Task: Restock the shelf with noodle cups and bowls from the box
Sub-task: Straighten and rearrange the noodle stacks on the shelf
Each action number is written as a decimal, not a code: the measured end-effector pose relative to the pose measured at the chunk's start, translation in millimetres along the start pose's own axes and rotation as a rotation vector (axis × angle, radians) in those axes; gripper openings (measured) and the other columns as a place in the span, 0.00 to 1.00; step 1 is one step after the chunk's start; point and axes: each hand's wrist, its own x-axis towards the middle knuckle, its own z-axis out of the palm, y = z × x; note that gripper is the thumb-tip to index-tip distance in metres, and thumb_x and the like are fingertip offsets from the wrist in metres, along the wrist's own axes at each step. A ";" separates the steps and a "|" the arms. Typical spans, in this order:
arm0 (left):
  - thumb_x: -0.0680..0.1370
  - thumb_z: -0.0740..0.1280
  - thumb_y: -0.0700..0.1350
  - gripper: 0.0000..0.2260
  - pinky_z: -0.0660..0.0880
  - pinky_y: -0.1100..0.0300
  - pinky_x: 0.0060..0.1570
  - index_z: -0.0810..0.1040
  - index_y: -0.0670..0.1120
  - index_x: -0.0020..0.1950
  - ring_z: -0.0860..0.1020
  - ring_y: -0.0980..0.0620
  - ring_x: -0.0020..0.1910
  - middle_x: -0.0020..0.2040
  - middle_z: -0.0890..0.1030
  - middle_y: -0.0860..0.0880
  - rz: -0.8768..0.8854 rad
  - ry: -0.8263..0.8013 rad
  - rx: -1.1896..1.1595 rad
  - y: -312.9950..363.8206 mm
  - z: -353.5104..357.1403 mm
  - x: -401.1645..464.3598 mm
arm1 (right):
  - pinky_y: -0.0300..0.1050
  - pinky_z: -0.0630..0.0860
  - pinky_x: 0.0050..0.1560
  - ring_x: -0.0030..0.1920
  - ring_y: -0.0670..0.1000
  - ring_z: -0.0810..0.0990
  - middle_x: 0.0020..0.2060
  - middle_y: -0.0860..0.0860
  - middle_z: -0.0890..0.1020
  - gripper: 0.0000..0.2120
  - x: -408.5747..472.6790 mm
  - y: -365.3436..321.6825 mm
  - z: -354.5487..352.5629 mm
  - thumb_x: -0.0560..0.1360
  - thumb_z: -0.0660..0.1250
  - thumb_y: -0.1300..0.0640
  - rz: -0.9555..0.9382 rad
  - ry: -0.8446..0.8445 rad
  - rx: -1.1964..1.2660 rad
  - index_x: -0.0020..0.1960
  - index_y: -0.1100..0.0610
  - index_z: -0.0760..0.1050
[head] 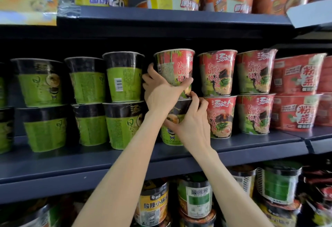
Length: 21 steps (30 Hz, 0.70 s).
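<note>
I see both hands up at the middle shelf [251, 144]. My left hand [159, 92] wraps around the lower part of a red noodle cup [175, 68], thumb across its front and fingers behind at its nine o'clock side. That cup sits stacked on a green-and-black cup [172, 119], which my right hand [192, 122] grips from its three o'clock side, fingertips curled at the rim where the two cups meet. At three o'clock from this stack stand more red cups [218, 74], two high; at nine o'clock, green cups [124, 77], also two high. Red bowls [296, 74] sit farthest toward three o'clock.
</note>
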 end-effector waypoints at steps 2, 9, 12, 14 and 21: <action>0.64 0.71 0.68 0.48 0.71 0.51 0.58 0.53 0.46 0.73 0.71 0.45 0.63 0.67 0.68 0.45 -0.011 -0.042 -0.100 -4.6 -0.6 3.5 | 0.52 0.75 0.49 0.63 0.59 0.71 0.63 0.55 0.64 0.51 0.4 3.0 -1.1 0.63 0.74 0.38 0.005 -0.015 0.061 0.74 0.55 0.52; 0.69 0.72 0.60 0.37 0.72 0.56 0.58 0.61 0.50 0.72 0.76 0.53 0.56 0.62 0.76 0.52 -0.031 -0.269 -0.368 -20.9 -18.4 14.0 | 0.40 0.70 0.54 0.62 0.53 0.74 0.66 0.52 0.71 0.50 3.8 13.3 -6.7 0.66 0.77 0.46 0.087 -0.155 0.443 0.75 0.53 0.47; 0.70 0.70 0.60 0.36 0.70 0.57 0.60 0.61 0.50 0.74 0.75 0.51 0.60 0.65 0.75 0.51 -0.024 -0.310 -0.363 -19.8 -21.1 15.5 | 0.39 0.68 0.56 0.63 0.53 0.74 0.66 0.55 0.71 0.50 7.8 17.6 -8.2 0.67 0.76 0.48 0.106 -0.196 0.484 0.75 0.55 0.46; 0.71 0.69 0.60 0.36 0.69 0.57 0.59 0.60 0.51 0.74 0.74 0.51 0.62 0.66 0.74 0.51 -0.025 -0.339 -0.369 -19.4 -21.8 16.1 | 0.40 0.69 0.56 0.63 0.53 0.74 0.67 0.55 0.71 0.50 7.9 19.8 -9.5 0.69 0.75 0.49 0.107 -0.224 0.480 0.76 0.56 0.43; 0.73 0.67 0.59 0.35 0.67 0.59 0.58 0.57 0.54 0.76 0.71 0.55 0.60 0.68 0.72 0.51 -0.006 -0.377 -0.389 -20.4 -22.1 15.4 | 0.51 0.73 0.52 0.60 0.59 0.76 0.67 0.56 0.69 0.59 1.5 10.3 -15.7 0.66 0.71 0.36 0.030 -0.190 0.090 0.76 0.56 0.32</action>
